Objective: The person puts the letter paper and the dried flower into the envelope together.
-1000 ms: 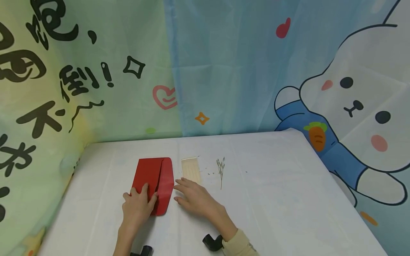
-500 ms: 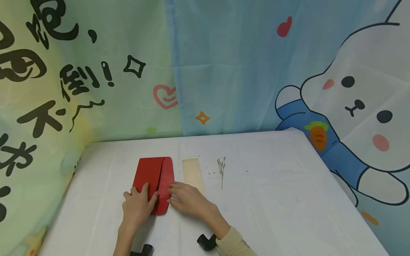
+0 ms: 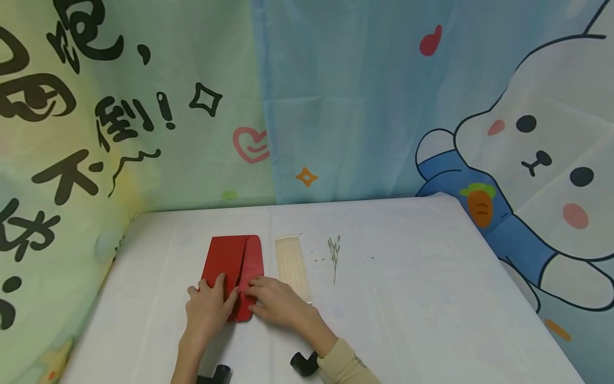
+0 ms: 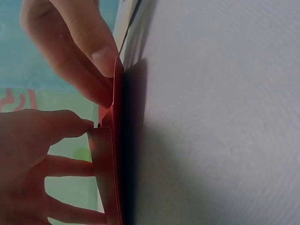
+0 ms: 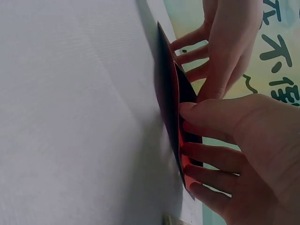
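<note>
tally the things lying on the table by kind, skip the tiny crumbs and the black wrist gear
Red envelopes: 1
Flat beige strips: 1
Dried sprigs: 1
Total: 3

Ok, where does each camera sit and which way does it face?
Head: on the head, facing forward and down at the white table and red envelope; left hand, right hand and one sleeve show.
Left wrist: on that wrist, facing the envelope almost edge-on; both hands show.
Right wrist: on that wrist, facing the envelope from the right; both hands show.
Shared: both wrist views catch the envelope, hands and backdrop, turned sideways.
</note>
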`<state>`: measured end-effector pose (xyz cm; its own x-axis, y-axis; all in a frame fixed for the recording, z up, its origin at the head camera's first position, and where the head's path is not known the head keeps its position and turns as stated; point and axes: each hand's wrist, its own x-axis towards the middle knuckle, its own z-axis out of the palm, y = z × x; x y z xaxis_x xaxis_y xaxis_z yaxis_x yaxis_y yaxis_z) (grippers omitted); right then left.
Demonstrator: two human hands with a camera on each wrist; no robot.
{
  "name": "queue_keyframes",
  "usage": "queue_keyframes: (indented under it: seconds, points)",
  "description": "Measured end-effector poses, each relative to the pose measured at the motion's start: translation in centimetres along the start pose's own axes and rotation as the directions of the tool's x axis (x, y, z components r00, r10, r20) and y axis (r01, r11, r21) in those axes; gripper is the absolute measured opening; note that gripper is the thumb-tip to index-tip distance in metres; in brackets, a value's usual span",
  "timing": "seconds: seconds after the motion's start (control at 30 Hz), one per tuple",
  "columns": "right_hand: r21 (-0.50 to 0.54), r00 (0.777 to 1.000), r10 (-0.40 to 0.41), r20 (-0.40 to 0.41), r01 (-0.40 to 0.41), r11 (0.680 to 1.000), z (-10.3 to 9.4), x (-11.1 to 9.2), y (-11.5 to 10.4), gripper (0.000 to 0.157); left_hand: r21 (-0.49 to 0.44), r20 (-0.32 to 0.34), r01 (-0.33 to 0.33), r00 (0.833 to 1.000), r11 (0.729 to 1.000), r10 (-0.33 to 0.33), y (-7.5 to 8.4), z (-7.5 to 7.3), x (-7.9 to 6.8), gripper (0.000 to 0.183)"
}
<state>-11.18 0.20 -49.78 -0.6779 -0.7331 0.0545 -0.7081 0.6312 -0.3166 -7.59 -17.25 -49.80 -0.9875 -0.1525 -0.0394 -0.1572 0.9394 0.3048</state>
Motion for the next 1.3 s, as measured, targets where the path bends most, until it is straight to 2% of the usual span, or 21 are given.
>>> queue_keyframes:
  seconds: [0.37, 0.57, 1.03, 1.3]
  points:
    - [-0.035, 0.999, -0.009, -0.041, 0.008, 0.999, 1.0, -0.1, 0.2, 0.029, 0.001, 0.006, -0.016, 1.000, 1.000, 0.016, 0.0, 0.1, 0.0, 0.066]
    - [-0.015, 0.998, -0.009, -0.067, 0.008, 1.000, 1.1, -0.1, 0.0, 0.025, 0.042, 0.022, -0.029, 0.999, 0.999, 0.028, -0.2, -0.1, 0.1, 0.068]
    - [-0.024, 0.995, -0.017, -0.102, 0.014, 1.000, 1.3, -0.3, 0.0, 0.021, 0.065, 0.027, -0.167, 0.986, 0.984, 0.165, -0.6, 0.0, 0.4, 0.047]
    - [-0.016, 0.995, -0.013, -0.095, 0.011, 1.000, 1.4, -0.4, 0.3, 0.022, 0.072, 0.057, -0.178, 0.983, 0.981, 0.174, -0.4, -0.1, 0.3, 0.034]
